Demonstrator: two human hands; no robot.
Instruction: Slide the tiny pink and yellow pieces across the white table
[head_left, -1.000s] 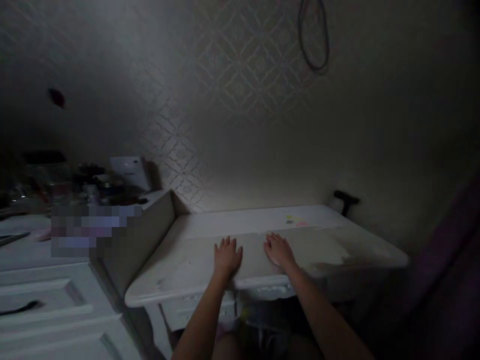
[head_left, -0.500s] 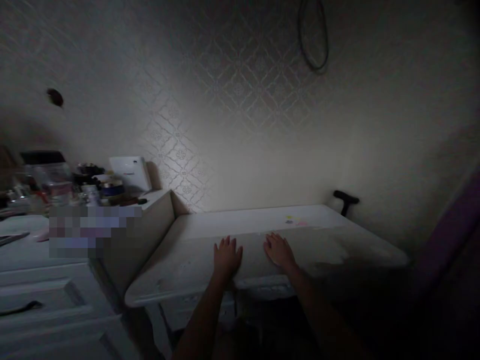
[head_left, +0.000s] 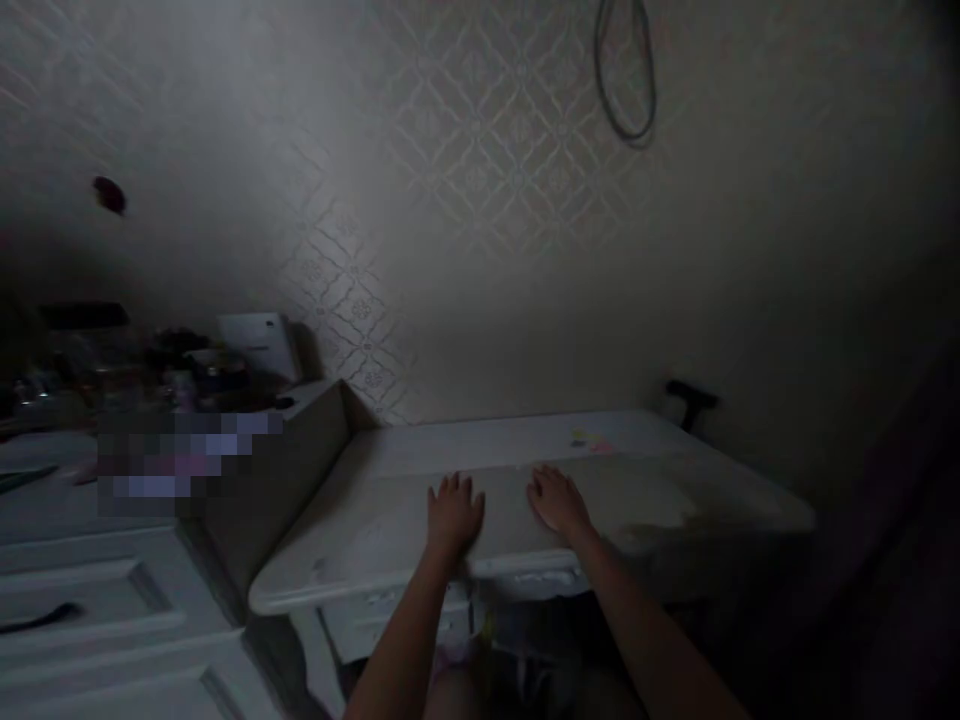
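My left hand lies palm down on the white desk, its fingers spread and pointing toward the wall. To the right of it, my right hand also rests flat on the desktop with fingers out. Neither hand holds anything, and a gap of bare desktop separates them. A few small coloured marks, yellow and pink, show on the desk beyond my right hand; I cannot tell what they are.
A white cabinet adjoins the desk on the left, with jars, bottles and a white box on top. Behind is a patterned wall with a hanging cable. A black T-shaped handle stands behind the desk's right side.
Both hands stay where they were. The light has shifted: the wall behind the desk and the cabinet top are darker, while my forearms and the area beneath the desk are brighter.
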